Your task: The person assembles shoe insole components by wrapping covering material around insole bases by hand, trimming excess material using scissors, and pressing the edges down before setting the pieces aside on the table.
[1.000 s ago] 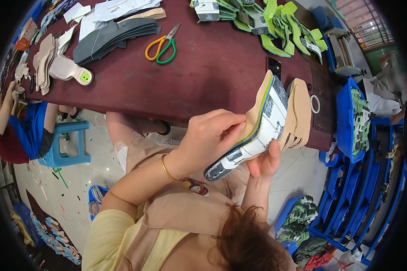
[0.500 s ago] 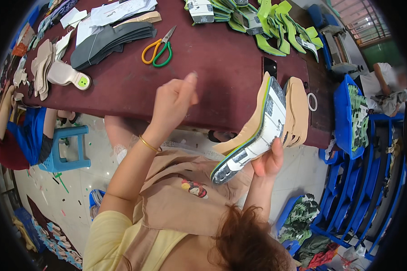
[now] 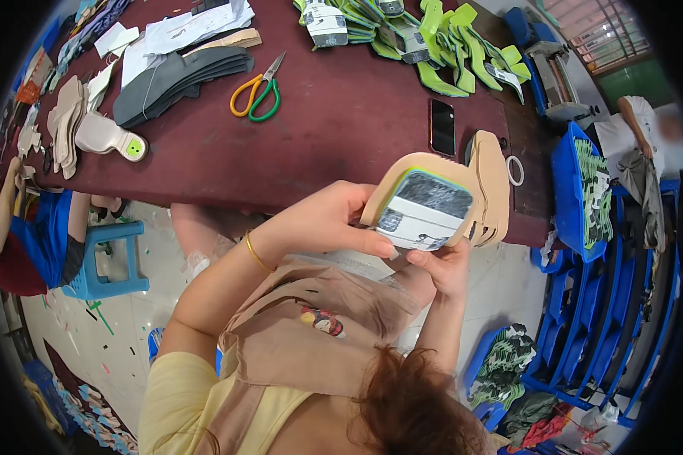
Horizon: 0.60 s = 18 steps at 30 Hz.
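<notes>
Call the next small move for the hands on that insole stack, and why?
Probably peel the top insole off with the left hand. Its fingers already curl over the near edge of the insole stack, while the right hand props the stack from below, tilted up off the maroon table. Both hands are in place, so separating one piece looks likeliest.

A stack of shoe insoles (image 3: 425,203), tan foam at the back and a white-and-grey printed piece with a green-yellow edge in front, stands on its edge, broad face toward the camera, just in front of the near edge of the maroon table (image 3: 341,129), clasped from both sides.
</notes>
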Motion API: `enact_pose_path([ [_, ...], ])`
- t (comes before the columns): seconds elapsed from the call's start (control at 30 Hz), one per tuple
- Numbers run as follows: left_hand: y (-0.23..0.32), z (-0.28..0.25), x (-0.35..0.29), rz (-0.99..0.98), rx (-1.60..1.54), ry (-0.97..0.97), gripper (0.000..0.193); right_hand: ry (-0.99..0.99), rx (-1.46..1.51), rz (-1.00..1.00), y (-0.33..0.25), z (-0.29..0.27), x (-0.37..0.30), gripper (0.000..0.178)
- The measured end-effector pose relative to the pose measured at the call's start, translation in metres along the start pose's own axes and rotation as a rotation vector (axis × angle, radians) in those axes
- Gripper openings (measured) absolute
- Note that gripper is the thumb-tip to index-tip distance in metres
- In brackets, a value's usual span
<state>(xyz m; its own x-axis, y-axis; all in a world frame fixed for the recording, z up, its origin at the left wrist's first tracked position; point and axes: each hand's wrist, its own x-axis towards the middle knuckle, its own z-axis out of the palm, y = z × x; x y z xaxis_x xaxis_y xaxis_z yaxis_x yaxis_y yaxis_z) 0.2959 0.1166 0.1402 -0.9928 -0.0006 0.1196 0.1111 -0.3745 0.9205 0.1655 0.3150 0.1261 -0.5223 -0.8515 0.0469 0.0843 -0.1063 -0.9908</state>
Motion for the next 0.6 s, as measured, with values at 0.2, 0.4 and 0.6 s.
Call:
enact_pose_path([
  [0.2, 0.002, -0.007, 0.001, -0.018, -0.106, 0.072, 0.046, -0.030, -0.269, -0.025, -0.008, 0.000, 0.008, 0.034],
  [0.4, 0.000, 0.001, 0.001, -0.086, -0.563, 0.028, 0.054, -0.095, -0.109, 0.047, -0.002, -0.006, 0.000, 0.032],
  [0.6, -0.020, 0.011, 0.003, -0.307, -0.872, 0.154, 0.055, -0.236, -0.102, 0.000, 0.000, -0.009, 0.001, 0.035],
])
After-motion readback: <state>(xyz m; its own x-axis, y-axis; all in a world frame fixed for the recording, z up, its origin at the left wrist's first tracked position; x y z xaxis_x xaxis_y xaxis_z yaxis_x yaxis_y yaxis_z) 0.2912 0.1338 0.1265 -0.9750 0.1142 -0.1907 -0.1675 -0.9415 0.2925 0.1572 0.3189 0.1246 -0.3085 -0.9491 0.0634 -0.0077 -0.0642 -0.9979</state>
